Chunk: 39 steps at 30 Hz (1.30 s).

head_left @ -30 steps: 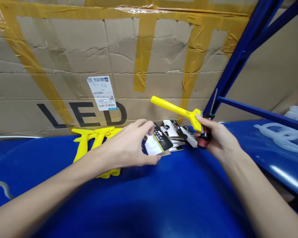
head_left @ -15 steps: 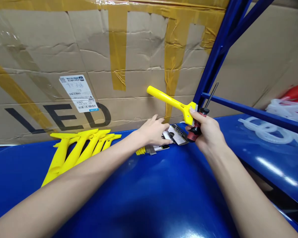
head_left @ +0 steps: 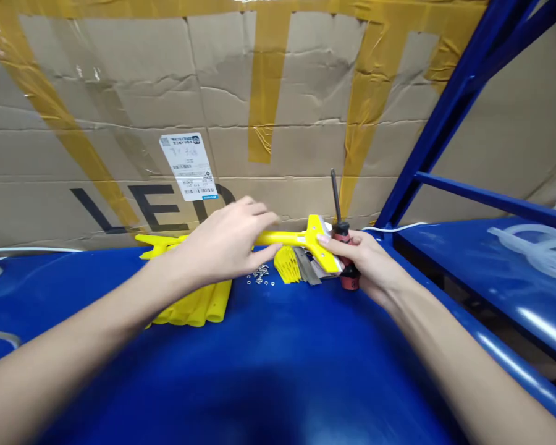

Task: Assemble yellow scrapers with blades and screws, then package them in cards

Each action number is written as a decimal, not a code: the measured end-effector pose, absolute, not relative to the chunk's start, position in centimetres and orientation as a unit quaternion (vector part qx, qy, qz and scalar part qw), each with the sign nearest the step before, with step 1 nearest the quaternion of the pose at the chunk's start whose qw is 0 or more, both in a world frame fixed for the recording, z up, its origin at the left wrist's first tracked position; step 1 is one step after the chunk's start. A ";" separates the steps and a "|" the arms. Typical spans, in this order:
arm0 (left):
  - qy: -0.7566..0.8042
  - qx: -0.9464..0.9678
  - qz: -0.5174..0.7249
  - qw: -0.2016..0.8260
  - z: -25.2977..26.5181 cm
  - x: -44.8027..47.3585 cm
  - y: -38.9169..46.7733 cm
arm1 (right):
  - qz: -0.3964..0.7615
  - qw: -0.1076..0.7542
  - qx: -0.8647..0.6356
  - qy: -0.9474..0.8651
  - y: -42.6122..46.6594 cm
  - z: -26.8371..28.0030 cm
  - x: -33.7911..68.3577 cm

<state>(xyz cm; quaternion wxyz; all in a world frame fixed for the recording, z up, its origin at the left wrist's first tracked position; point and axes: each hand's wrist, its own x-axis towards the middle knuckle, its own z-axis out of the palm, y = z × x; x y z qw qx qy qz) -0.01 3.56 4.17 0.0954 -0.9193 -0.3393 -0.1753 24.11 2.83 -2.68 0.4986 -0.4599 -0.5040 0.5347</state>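
Both grips clamp one yellow scraper [head_left: 301, 242]: left hand [head_left: 227, 244] handle, right hand [head_left: 368, 262] head.

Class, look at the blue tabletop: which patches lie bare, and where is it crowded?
Bare: the near blue tabletop between both forearms, and its left side before the yellow handles. Crowded: by the cardboard box, where screws and blades lie beside both hands.

The scraper [head_left: 301, 240] is smooth yellow plastic. The table [head_left: 278, 358] is shiny blue. The box [head_left: 120, 93] is rough, creased cardboard.
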 end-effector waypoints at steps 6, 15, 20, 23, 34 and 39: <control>-0.354 -0.756 0.033 -0.550 4.8 -3.4 2.6 | 0.550 0.369 -0.431 -0.613 1.2 -3.0 20.8; -0.463 -0.484 -0.247 -0.701 1.0 -4.7 1.5 | 0.451 0.333 -0.500 -0.661 0.7 -1.0 23.0; -0.441 -0.422 -0.306 -0.731 0.6 -5.0 1.3 | 0.368 0.354 -0.499 -0.700 1.0 0.5 26.2; -0.448 -0.430 -0.312 -0.719 0.4 -4.8 1.4 | 0.282 0.417 -0.535 -0.678 1.0 0.7 27.5; -0.427 -0.497 -0.321 -0.684 -0.2 -4.9 1.8 | 0.315 0.463 -0.510 -0.653 0.9 0.3 26.3; -0.361 -0.487 -0.335 -0.722 -0.4 -5.4 1.6 | 0.320 0.455 -0.518 -0.650 0.9 0.3 26.0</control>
